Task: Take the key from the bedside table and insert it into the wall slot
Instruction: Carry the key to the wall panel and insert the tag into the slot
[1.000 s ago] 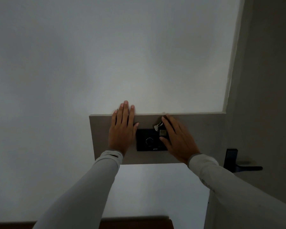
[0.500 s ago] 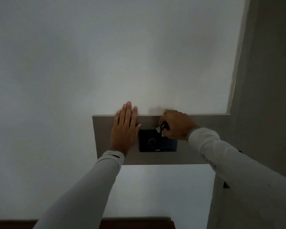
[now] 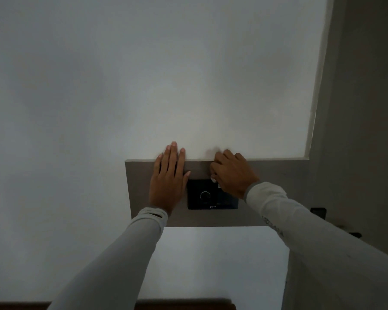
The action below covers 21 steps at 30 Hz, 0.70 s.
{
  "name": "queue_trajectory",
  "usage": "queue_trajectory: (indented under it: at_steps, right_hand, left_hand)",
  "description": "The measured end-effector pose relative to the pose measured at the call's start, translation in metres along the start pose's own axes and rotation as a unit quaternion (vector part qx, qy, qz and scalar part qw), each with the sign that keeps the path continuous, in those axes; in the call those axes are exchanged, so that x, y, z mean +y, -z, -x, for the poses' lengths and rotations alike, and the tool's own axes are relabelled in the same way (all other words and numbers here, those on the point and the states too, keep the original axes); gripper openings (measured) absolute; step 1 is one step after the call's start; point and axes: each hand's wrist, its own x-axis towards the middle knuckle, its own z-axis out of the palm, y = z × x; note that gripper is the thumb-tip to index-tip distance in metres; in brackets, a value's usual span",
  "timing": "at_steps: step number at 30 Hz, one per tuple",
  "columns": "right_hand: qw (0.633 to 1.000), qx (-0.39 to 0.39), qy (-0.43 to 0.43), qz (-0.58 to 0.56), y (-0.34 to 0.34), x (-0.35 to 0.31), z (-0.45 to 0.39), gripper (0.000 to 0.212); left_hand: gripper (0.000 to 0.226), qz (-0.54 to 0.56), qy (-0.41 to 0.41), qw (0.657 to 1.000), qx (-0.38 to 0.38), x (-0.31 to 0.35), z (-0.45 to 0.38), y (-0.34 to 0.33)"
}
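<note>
Left hand (image 3: 167, 182): open, flat, palm pressed on the grey panel (image 3: 278, 186) just left of the black plate (image 3: 202, 195); fingertips reach past the panel's top edge onto the white wall (image 3: 143, 86). It holds nothing.

Right hand (image 3: 232, 173): fingers curled at the plate's upper right corner. Only small pale bits of the key (image 3: 213, 179) show at the thumb side. Looks like a pinch on the key, but the grip itself is hidden. The slot is covered by this hand; cannot tell whether the key has entered it.

Judgement: insertion step, near the end of the task.

Risks from here:
- Light is dim and the hand blocks the slot, so alignment goes by feel; a tilted key could jam or skate off the plate face.
- A slack pinch could drop the key to the floor.
- The heel of the hand sits close to the dial (image 3: 204, 195); a slip could turn it.
- Early release could leave the key half seated.
</note>
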Motion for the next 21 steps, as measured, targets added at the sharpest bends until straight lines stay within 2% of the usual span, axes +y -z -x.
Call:
queue_trajectory:
  at_steps: [3,7,11,15,21]
  right_hand:
    - [0.994,0.022,-0.06,-0.094,0.004,-0.001,-0.006,0.018]
    - [0.96,0.02,-0.128,-0.247,0.009,-0.003,-0.014,0.018]
    - [0.967,0.0,-0.111,-0.23,0.006,0.0,-0.006,0.017]
    - [0.968,0.061,-0.064,-0.233,0.007,0.006,0.011,0.031]
    - [0.975,0.14,-0.024,-0.169,-0.007,0.003,0.034,0.027]
  left_hand:
    - [0.064,-0.001,0.0,1.0,-0.001,0.0,0.0,0.0]
    - [0.064,-0.002,-0.001,1.0,-0.005,-0.001,0.0,0.001]
    - [0.065,-0.002,-0.001,1.0,-0.006,-0.001,-0.001,0.001]
    - [0.066,-0.002,-0.001,1.0,-0.012,-0.001,0.0,0.002]
    - [0.064,0.002,0.004,1.0,-0.011,0.0,-0.001,0.003]
